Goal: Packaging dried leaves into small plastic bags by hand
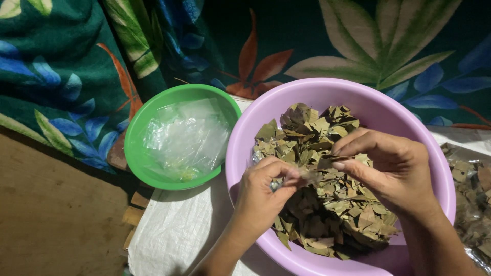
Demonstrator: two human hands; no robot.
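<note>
We were mid-sort, right over the purple basin [245, 133], and both of our hands were busy above its heap of dried leaves [327, 204]. Our left hand [263, 191] came in over the basin's near-left rim, wrist bent upward, thumb and forefinger closed in a pinch on a small leaf piece [309, 176] that looked pale and thin. Our right hand [394, 166] reached in from the basin's right rim, palm down, fingers curled and closed on the other end of a leaf held just above the heap. The two hands almost met over the middle of the basin, so we judged this to be the picking-and-pulling-apart step, one leaf at a time, with plenty of the heap left unsorted. The next move, as we read it, called for a gentle tug, since brittle leaves crumble easily. Just left of the basin sat the green bowl [138, 153], holding only clear plastic bags [186, 138]. To the basin's right lay more loose leaves [473, 194] on the white sheet [179, 230] under the basin. Behind the basin hung the leafy patterned cloth [61, 76]
</note>
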